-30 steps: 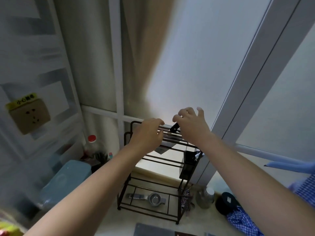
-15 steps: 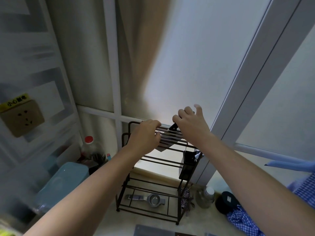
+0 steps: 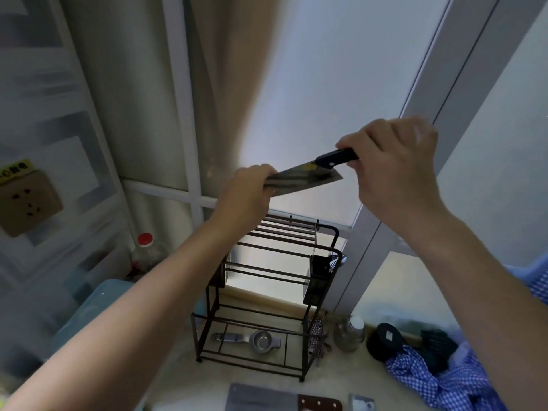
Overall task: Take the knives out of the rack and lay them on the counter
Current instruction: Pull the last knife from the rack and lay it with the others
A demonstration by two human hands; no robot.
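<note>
A wide-bladed knife [image 3: 305,179] with a black handle is held in the air above the dark wire rack [image 3: 268,289]. My right hand [image 3: 394,173] grips the handle at the right. My left hand [image 3: 246,197] pinches the far end of the blade at the left. The blade lies nearly flat, tilted up toward the handle. The rack's top slots below it look bare. A cleaver [image 3: 281,400] with a brown handle lies on the counter [image 3: 178,372] at the bottom edge, beside another blade [image 3: 363,403].
A metal squeezer [image 3: 252,339] lies on the rack's bottom shelf, a black holder [image 3: 320,269] hangs on its right side. A red-capped bottle [image 3: 145,253] and teal box [image 3: 86,310] stand left. A jar [image 3: 350,333], black lid [image 3: 385,341] and checked cloth [image 3: 439,381] lie right.
Both hands were down at the rack's top slots. They have lifted the knife up and out, and it now hangs clear above the rack.
</note>
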